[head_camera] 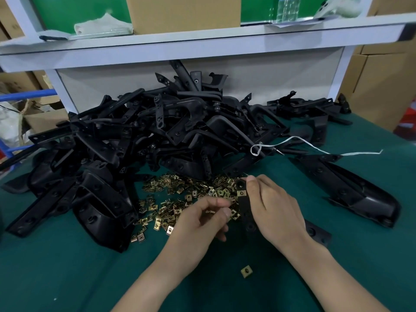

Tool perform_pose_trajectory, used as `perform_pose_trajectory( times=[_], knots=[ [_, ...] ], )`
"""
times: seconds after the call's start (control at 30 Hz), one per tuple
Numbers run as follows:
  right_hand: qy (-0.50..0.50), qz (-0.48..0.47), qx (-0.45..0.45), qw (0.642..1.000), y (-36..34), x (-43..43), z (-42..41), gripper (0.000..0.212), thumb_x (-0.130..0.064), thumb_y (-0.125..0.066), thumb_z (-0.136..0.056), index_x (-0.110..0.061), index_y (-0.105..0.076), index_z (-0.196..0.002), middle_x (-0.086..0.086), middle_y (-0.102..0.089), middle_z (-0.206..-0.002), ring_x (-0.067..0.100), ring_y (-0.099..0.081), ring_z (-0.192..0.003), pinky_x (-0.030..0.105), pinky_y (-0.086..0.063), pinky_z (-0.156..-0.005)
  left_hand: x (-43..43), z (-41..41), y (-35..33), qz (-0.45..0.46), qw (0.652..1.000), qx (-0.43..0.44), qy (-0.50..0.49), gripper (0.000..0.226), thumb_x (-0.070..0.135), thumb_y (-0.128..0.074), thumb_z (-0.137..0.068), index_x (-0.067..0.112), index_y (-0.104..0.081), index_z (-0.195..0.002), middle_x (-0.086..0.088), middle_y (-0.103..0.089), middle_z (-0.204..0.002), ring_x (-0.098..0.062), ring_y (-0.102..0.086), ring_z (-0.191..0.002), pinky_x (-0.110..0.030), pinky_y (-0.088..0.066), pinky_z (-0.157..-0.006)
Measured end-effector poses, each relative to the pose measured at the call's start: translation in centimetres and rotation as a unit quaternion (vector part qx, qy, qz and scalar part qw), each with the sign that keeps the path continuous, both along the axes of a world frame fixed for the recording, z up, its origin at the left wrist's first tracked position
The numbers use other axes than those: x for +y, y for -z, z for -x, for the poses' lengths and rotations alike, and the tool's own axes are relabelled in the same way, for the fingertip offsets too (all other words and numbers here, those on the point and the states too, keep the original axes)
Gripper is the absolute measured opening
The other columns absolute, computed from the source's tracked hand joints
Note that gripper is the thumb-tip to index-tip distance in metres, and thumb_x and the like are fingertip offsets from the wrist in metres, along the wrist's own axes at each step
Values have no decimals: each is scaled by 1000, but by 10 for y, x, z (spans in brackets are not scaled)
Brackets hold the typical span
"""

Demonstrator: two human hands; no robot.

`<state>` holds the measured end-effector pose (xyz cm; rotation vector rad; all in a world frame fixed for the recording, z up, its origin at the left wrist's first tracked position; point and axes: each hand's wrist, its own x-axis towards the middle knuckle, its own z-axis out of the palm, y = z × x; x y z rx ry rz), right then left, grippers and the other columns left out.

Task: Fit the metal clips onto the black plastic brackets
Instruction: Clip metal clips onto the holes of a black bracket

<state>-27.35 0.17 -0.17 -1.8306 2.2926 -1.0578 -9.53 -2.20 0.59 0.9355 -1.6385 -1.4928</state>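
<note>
My right hand grips a long black plastic bracket near its far end, where a brass clip sits on it around a hole. My left hand is just left of that bracket, its fingers curled and pinching a small brass metal clip, blurred. A scatter of several brass clips lies on the green table beyond and left of my hands. One loose clip lies between my forearms. A big heap of black brackets fills the table's far side.
The green table mat is bare in front. A long black bracket lies at the right, with a white string trailing over the heap. A white shelf with a cardboard box stands behind. Cardboard boxes stand at both sides.
</note>
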Motion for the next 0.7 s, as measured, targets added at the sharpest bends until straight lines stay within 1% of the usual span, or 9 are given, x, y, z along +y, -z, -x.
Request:
perform_pose_trajectory(
  times=[0.1, 0.17, 0.27, 0.37, 0.53, 0.63, 0.7],
  knots=[
    [-1, 4, 3, 1000, 1, 0, 0, 48, -46, -17, -105, -27, -61, -98, -13, -55, -94, 10, -53, -75, 31, -36, -60, 0, 0, 2, -21, 1000, 6, 20, 20, 9, -63, -96, 20, -70, -111, 9, -65, -78, -9, -64, -76, -21, -55, -73],
    [-2, 6, 6, 1000, 1, 0, 0, 47, -46, -17, -105, -28, -59, -95, -13, -55, -93, 11, -55, -76, 31, -37, -60, -1, 0, 3, -19, 1000, 5, 25, 23, 10, -63, -96, 23, -71, -113, 9, -65, -79, -9, -64, -78, -23, -55, -76],
    [-5, 2, 8, 1000, 1, 0, -1, 51, -46, -16, -104, -26, -62, -101, -13, -57, -96, 11, -57, -79, 33, -40, -62, -1, 1, 3, -20, 999, 15, 32, 21, 13, -64, -96, 25, -74, -109, 9, -65, -77, -8, -63, -76, -23, -56, -75],
    [-6, 1, 8, 1000, 1, 0, 0, 53, -48, -14, -103, -25, -61, -96, -11, -56, -94, 11, -57, -78, 33, -40, -62, -2, 0, 3, -19, 999, 17, 40, 21, 15, -65, -95, 27, -76, -109, 9, -67, -77, -8, -64, -76, -21, -56, -75],
    [-8, -1, 8, 1000, 0, 0, -1, 54, -48, -15, -103, -24, -63, -99, -12, -57, -96, 12, -59, -80, 34, -45, -64, -1, -2, 3, -23, 998, 12, 54, 25, 12, -62, -97, 27, -75, -112, 9, -72, -82, -6, -66, -77, -19, -54, -76],
    [-10, 4, 1, 1000, 0, 0, -1, 54, -48, -16, -103, -25, -65, -100, -14, -57, -96, 10, -57, -79, 33, -43, -64, -1, -1, 4, -26, 998, 20, 48, 26, 12, -62, -97, 28, -76, -112, 5, -74, -89, -9, -66, -78, -21, -55, -78],
    [-10, 4, 0, 1000, 0, 0, -1, 54, -48, -16, -103, -24, -65, -100, -14, -57, -96, 10, -56, -78, 32, -41, -63, -2, -1, 4, -32, 998, 28, 47, 26, 11, -62, -97, 28, -75, -113, 3, -74, -90, -10, -66, -79, -23, -56, -78]
  ],
)
